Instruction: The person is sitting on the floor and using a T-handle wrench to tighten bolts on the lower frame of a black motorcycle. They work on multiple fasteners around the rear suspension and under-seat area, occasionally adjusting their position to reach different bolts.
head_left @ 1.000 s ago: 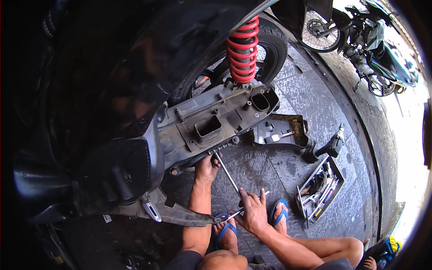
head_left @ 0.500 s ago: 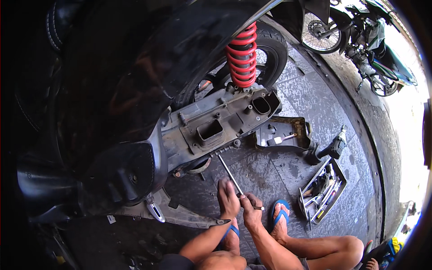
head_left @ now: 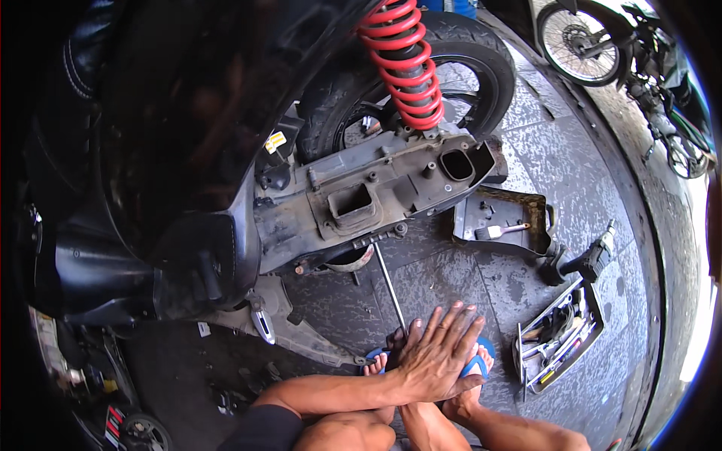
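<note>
A slim silver T-handle wrench (head_left: 388, 284) runs from the lower edge of the scooter's dusty engine casing (head_left: 289, 233) down toward my hands. Its handle end is hidden. My left hand (head_left: 440, 353) lies across the front with fingers stretched out and slightly apart, holding nothing. Behind it, my right hand (head_left: 397, 338) is mostly covered; its darkened fingers close around the shaft at the wrench's near end. Above the casing stands a red coil spring shock absorber (head_left: 410, 68) beside the rear wheel (head_left: 492, 83).
Right of the casing lies a black plastic cover (head_left: 540, 239) with a paintbrush (head_left: 502, 231) in it. Nearby are a cordless power tool (head_left: 594, 259) and a tool tray (head_left: 594, 304). A loose body panel (head_left: 308, 338) lies at left; parked motorbikes (head_left: 654, 98) stand beyond.
My left hand has moved from beside the wrench shaft to across my right hand, its fingers now spread. The view has shifted, and the right hand still grips the wrench.
</note>
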A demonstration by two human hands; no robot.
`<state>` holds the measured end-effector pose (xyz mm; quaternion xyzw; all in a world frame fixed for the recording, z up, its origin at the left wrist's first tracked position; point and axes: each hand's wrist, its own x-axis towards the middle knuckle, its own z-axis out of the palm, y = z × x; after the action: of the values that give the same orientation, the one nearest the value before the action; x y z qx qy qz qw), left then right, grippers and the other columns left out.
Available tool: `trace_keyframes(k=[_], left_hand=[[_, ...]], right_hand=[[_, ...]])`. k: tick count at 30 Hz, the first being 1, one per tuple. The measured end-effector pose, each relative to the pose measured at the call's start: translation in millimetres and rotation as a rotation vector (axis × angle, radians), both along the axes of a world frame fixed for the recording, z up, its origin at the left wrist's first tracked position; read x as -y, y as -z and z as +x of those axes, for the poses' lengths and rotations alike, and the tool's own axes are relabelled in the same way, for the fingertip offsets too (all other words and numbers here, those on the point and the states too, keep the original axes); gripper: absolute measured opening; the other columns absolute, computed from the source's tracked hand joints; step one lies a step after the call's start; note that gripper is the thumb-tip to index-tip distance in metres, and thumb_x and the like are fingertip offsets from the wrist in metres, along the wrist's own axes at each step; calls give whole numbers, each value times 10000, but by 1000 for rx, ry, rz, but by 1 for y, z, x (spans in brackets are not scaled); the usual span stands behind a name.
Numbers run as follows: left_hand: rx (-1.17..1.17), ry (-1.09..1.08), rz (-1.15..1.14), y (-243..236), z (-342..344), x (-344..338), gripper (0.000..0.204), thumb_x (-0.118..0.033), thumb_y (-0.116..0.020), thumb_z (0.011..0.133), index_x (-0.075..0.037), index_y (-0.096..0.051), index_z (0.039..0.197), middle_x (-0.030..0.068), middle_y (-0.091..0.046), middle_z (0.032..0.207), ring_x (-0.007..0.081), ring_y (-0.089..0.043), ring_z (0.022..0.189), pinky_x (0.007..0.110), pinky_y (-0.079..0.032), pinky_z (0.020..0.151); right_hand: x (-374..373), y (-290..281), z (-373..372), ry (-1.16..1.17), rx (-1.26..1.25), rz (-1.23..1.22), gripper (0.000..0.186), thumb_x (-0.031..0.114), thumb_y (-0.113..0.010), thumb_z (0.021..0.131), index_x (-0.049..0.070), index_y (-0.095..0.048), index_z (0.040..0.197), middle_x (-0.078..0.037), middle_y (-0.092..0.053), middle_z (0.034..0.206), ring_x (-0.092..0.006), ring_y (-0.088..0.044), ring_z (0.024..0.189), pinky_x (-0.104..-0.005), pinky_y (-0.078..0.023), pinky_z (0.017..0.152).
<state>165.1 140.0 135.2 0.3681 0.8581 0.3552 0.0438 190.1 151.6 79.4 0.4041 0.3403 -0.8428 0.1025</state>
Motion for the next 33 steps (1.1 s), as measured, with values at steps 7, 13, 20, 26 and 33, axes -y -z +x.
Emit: trace_keyframes(k=[7,13,20,26,33], left_hand=[[85,9,-156,0,-8,-23,885,-601,-411,931,51,-175,1481,374,-268,1444,521,-250,1362,593,-148,1136],[95,-15,-168,4,1,-16,891,-622,-393,930,28,-159,1493,376,-273,1443,506,-239,1378,577,-150,1145],[240,-55,-33,-21,0,-10,778,-508,-568,898,-50,-296,1464,236,-328,1484,457,-340,1344,569,-296,1094],[413,-131,533,-15,32,58,310,-165,-675,864,10,-625,1115,167,-688,990,262,-693,867,339,-544,768],[652,-589,221,47,119,170,208,-179,-621,896,-4,-660,1001,150,-693,852,239,-690,791,345,-532,710]], right_hand=[[11,-5,4,79,143,-197,366,459,-537,947,148,-490,760,-6,-453,653,-144,-427,621,-324,-383,587],[19,1,1,130,36,-144,414,510,-513,959,188,-430,712,8,-414,630,-151,-392,581,-330,-373,561],[-25,48,14,-23,-93,309,350,420,-430,1023,127,-585,910,6,-529,677,-156,-452,572,-293,-422,529],[-213,19,3,-612,-32,975,530,450,-523,967,-5,-613,710,-97,-519,552,-212,-461,492,-401,-397,513],[-345,-126,98,-745,345,1286,504,458,-530,945,55,-537,643,-9,-487,550,-122,-462,517,-312,-351,486]])
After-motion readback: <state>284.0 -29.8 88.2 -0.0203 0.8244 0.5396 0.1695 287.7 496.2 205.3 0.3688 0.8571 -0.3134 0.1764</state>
